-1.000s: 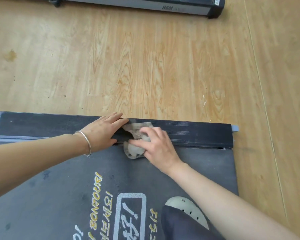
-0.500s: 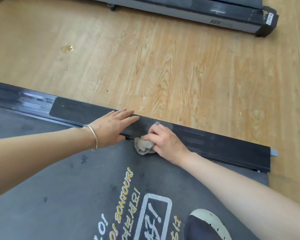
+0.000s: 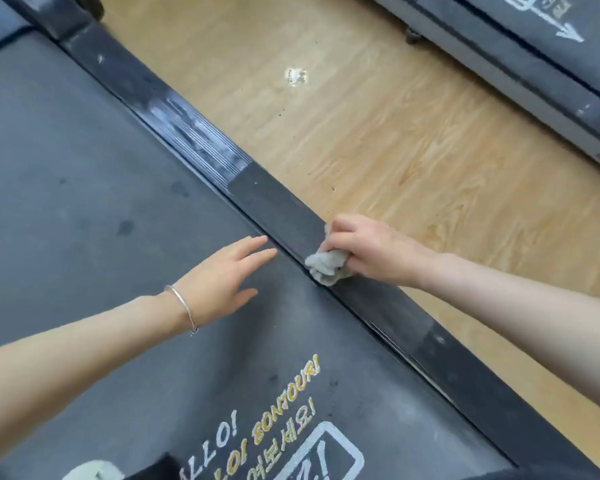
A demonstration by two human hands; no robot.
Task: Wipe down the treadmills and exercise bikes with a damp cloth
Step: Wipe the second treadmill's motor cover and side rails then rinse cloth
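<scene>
As the right hand (image 3: pixel 371 251) curls its fingers (image 3: pixel 340 233) tight round a crumpled grey cloth (image 3: pixel 326 266), the wad bulges out below the knuckles and presses on the black side rail (image 3: pixel 274 202) of the treadmill, right at the seam where the rail meets the belt (image 3: pixel 84 202). The right forearm comes in from the right edge, crossing over the rail and the wood floor (image 3: pixel 395 150).

Left hand (image 3: pixel 222 278): fingers (image 3: pixel 253 249) straight, slightly spread, holding nothing, thumb out to the side. It lies palm down over the grey belt, fingertips just short of the seam and near the cloth but apart from it. Cannot tell if the palm touches the belt. A thin silver bracelet (image 3: pixel 182 306) circles the left wrist.

The rail runs diagonally from top left to bottom right, with a ribbed, dusty-looking stretch further up. Yellow and white lettering (image 3: pixel 284 410) is printed on the belt near the bottom. A pale shoe (image 3: pixel 90 471) pokes in at the bottom edge. On the floor, a shiny patch (image 3: pixel 297 76) sits well beyond the hands. A second treadmill (image 3: pixel 534 64) fills the top right corner.
</scene>
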